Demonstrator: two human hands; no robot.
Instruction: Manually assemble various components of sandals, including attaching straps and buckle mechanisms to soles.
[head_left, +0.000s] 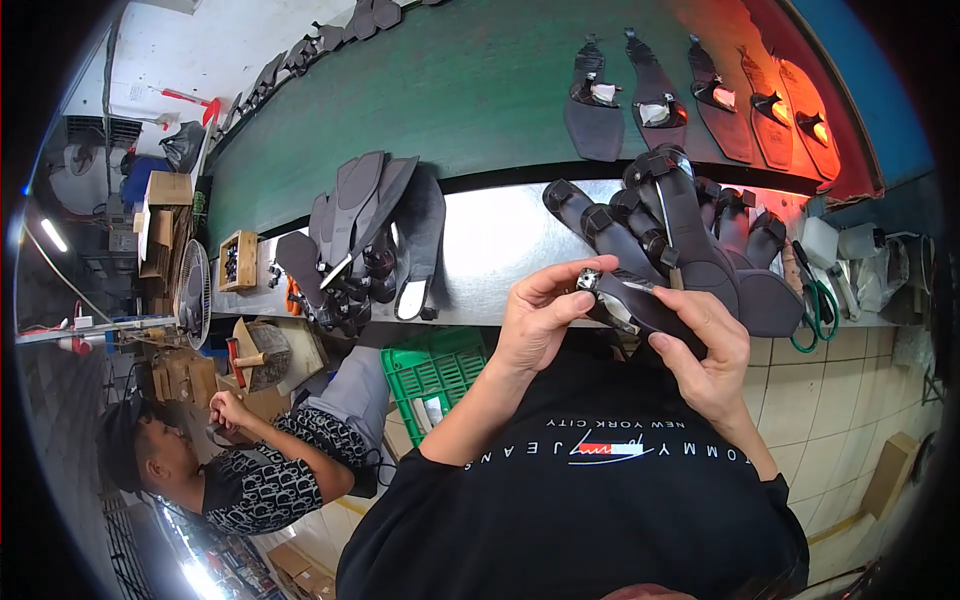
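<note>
Both my hands are raised in front of my chest, at the near edge of the metal ledge. Between them they hold a dark, glossy shoe piece [638,300] with a shiny square ornament at its left end. My left hand [540,318] pinches that end with thumb and forefinger, by the ornament. At the other end my right hand [708,345] grips the piece between thumb and fingers. Just beyond my hands lies a heap of dark shoe soles [715,265] and black shoe parts. The underside of the held piece is hidden.
Shoe soles with straps [655,95] lie on the green conveyor belt [450,90], red light at its right. Another sole pile [360,215] stands left on the metal ledge [490,235]. Green scissors [822,305] lie right. A green crate [425,375] and a seated co-worker [270,455] are left.
</note>
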